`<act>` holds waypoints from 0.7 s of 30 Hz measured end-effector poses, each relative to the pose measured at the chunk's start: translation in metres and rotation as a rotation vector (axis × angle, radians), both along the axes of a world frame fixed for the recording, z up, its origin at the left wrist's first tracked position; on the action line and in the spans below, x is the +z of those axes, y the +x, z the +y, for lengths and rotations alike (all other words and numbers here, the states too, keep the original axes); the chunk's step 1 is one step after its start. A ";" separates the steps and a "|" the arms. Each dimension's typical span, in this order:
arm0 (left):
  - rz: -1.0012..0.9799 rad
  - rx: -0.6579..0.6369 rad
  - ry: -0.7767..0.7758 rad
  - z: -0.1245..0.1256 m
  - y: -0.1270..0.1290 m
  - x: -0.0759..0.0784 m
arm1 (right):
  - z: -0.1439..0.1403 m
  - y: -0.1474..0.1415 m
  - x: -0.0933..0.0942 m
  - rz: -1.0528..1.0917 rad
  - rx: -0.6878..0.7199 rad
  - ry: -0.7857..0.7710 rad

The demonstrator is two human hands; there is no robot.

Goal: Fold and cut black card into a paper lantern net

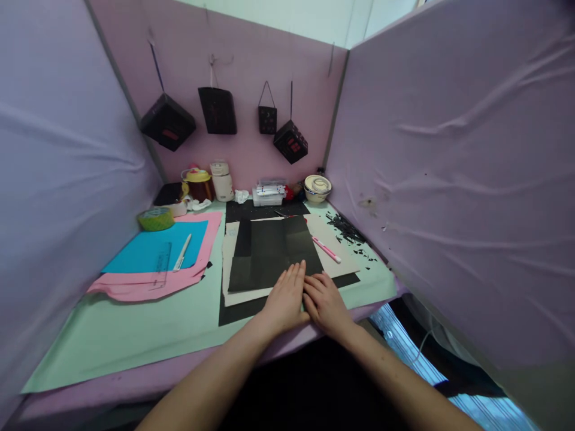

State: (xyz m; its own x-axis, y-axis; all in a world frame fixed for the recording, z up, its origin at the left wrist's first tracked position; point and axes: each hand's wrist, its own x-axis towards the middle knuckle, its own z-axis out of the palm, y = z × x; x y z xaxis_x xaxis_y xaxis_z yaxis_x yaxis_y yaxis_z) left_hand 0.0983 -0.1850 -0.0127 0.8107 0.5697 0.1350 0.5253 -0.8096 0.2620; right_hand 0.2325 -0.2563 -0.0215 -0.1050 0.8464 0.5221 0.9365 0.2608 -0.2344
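My left hand point(287, 297) lies flat with fingers stretched out on the near edge of a creased sheet of black paper point(274, 248). Close beside it, my right hand point(327, 304) rests with its fingers extended and slightly bent at the paper's near right corner; the hands touch or nearly touch. Neither hand grips anything that I can see. Under the black paper are pale grey sheets point(336, 261) and more black paper point(231, 313). A pink and white pen-like tool point(326, 249) lies to the right of the black paper.
Left are blue point(144, 246) and pink sheets point(123, 292), a clear ruler point(162, 263), a white craft knife or pen point(182, 251) and green tape point(156, 219). Black scraps point(345, 228) lie right. Behind stand a jug point(198, 184), a white bottle point(221, 181), a pen box point(268, 194) and a bowl point(317, 188).
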 end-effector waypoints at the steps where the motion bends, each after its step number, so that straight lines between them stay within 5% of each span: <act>1: 0.000 -0.005 -0.004 0.000 0.000 0.000 | 0.000 0.001 -0.002 -0.003 -0.004 -0.011; 10: 0.021 0.017 -0.030 0.000 0.002 0.003 | -0.021 0.037 -0.011 -0.083 -0.250 0.016; 14: 0.075 0.031 -0.050 -0.002 0.002 0.006 | -0.022 0.044 -0.008 -0.079 -0.252 0.001; 21: 0.099 0.035 -0.076 -0.002 0.000 0.010 | 0.026 0.092 0.009 0.081 -0.340 -0.006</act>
